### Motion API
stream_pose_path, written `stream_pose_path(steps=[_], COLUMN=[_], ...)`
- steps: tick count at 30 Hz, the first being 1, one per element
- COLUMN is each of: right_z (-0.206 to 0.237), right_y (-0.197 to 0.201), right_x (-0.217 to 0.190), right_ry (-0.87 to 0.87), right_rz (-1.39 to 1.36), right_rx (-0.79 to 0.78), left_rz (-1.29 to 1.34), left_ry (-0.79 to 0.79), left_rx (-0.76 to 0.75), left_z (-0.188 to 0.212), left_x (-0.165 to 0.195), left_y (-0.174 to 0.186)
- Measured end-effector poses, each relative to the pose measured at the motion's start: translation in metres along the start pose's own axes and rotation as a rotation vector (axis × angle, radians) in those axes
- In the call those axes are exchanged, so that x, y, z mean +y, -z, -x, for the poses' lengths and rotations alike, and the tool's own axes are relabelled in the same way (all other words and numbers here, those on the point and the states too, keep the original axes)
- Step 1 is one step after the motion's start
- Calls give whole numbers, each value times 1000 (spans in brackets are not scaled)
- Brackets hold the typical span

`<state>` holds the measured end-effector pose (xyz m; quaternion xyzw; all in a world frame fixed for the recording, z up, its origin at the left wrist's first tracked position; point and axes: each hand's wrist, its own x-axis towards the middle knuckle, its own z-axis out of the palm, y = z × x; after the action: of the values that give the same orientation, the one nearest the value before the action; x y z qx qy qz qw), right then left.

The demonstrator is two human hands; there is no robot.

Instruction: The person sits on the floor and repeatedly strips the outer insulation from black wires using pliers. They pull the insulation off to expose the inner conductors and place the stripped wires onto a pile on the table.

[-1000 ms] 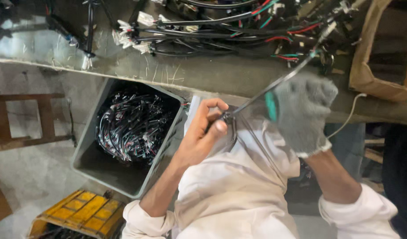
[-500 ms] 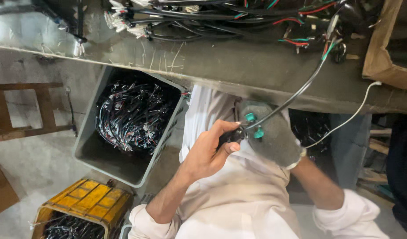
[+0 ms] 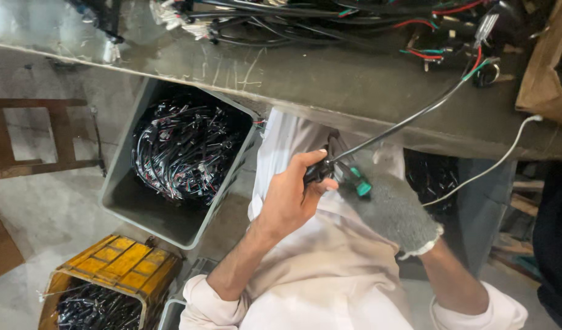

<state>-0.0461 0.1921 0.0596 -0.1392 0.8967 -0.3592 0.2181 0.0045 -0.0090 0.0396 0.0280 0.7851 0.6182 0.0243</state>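
Below bench edge (image 3: 330, 91): bare left hand (image 3: 290, 198) pinching black cable (image 3: 409, 119) end; gloved right hand (image 3: 391, 211) closing on green-tipped connector (image 3: 356, 181), hands together. Judging: joining step. Next move needing straight alignment. Grey bin (image 3: 125, 201) of wiring sitting left.

Tabletop (image 3: 354, 91) spans the top of view; a tangle of wire harnesses (image 3: 330, 24) lies on it. One cable (image 3: 409, 119) runs from the harnesses over the tabletop edge down to both hands below. Left hand (image 3: 290, 198) left of right hand (image 3: 391, 208), touching. Bin (image 3: 134, 211) of wires on the floor, left of hands. Crate (image 3: 110, 269) in front of bin.
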Motion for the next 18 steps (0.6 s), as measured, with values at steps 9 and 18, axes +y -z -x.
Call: stream_pose_path(steps=[9, 18], right_z=[5, -1], right_y=[-20, -27], right_x=[15, 6], right_ry=[-124, 52], right_rz=[117, 79], right_rx=[5, 92], left_rz=[-420, -744], left_ry=[-185, -342], left_rx=[116, 168], left_z=[-4, -15], left_x=[-9, -16], left_y=[-10, 0])
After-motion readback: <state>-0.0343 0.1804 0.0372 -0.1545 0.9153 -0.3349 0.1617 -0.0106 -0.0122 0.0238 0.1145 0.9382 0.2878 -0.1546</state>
